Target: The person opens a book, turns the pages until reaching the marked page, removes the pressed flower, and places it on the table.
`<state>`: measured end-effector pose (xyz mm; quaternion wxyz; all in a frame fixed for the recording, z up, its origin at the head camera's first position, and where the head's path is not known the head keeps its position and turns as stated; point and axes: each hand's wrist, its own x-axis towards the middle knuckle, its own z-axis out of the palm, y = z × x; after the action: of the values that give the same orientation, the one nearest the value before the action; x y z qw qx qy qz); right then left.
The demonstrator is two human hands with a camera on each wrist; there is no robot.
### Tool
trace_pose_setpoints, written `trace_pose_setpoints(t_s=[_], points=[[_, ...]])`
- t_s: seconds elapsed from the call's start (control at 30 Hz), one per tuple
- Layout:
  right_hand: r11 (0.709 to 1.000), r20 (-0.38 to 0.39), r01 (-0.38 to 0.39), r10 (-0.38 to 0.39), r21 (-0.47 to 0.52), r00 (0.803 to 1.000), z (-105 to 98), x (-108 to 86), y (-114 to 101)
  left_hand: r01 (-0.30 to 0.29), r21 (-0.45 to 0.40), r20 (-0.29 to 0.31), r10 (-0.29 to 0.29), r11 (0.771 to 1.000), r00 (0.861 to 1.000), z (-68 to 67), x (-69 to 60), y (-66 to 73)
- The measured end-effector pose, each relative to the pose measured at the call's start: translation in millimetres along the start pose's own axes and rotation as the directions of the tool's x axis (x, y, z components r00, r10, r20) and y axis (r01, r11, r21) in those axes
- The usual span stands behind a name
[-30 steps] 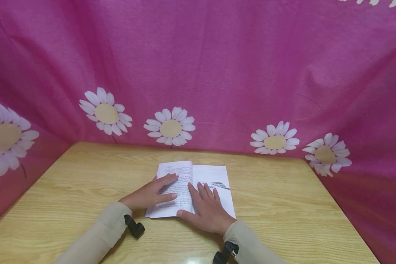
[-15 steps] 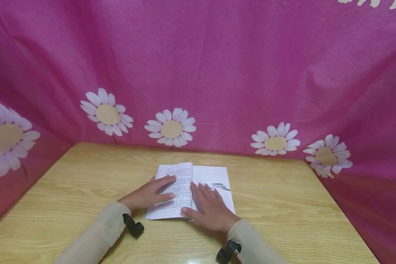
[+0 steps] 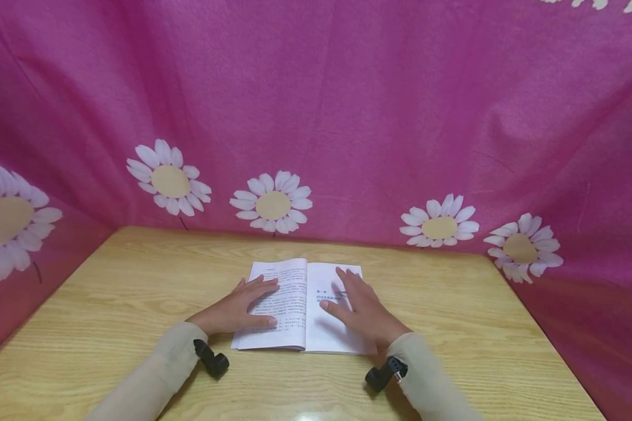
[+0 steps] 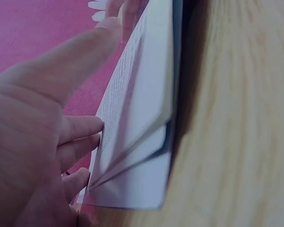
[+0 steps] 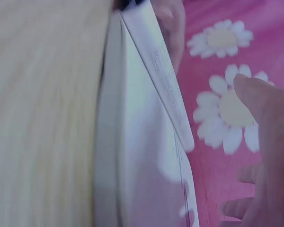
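An open book lies on the wooden table, with dense print on its left page and a short blue heading on its right page. My left hand rests on the left page, fingers spread and thumb apart. In the left wrist view its fingertips touch the printed page, and loose leaves fan out at the book's lower corner. Above the right page hovers my right hand, fingers extended, casting a shadow on the paper. The right wrist view shows that hand apart from the page.
The wooden table spreads around the book. A magenta cloth with white daisies hangs behind it and at both sides. Each sleeve carries a small black camera, one at the left wrist and one at the right.
My right hand has lifted off near the book's centre fold and moved right over the right page, uncovering the fold and the heading. My left hand has stayed nearly in place.
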<state>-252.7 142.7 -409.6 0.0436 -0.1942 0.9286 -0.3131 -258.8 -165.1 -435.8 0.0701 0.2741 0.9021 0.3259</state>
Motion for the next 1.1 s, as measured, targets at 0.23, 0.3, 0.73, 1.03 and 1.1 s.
trace_pose_setpoints(t_s=[0.23, 0.3, 0.73, 1.03, 1.1], points=[[0.997, -0.003, -0.054, 0.054, 0.059, 0.999, -11, 3.1, 20, -0.016, 0.021, 0.001, 0.016, 1.0, 1.0, 1.1, -0.5, -0.9], [0.996, 0.001, -0.063, 0.063, 0.056, 0.998, -11, 3.1, 25, -0.026, 0.034, -0.003, 0.027, 0.999, 1.0, 1.9, -0.7, -0.9], [0.999, 0.001, -0.006, 0.006, 0.052, 1.0, -9, 4.5, 55, 0.01, 0.075, -0.011, -0.01, 0.997, 1.0, 11.1, -0.7, -2.3], [0.998, 0.008, -0.02, 0.019, 0.062, 1.0, -8, 5.8, 58, -0.013, 0.091, -0.022, 0.015, 0.996, 1.0, 9.1, -1.3, -2.5], [0.998, 0.015, -0.038, 0.037, 0.041, 0.999, -7, 5.9, 57, -0.013, 0.087, -0.022, 0.015, 0.996, 1.0, 8.5, -1.0, -1.7]])
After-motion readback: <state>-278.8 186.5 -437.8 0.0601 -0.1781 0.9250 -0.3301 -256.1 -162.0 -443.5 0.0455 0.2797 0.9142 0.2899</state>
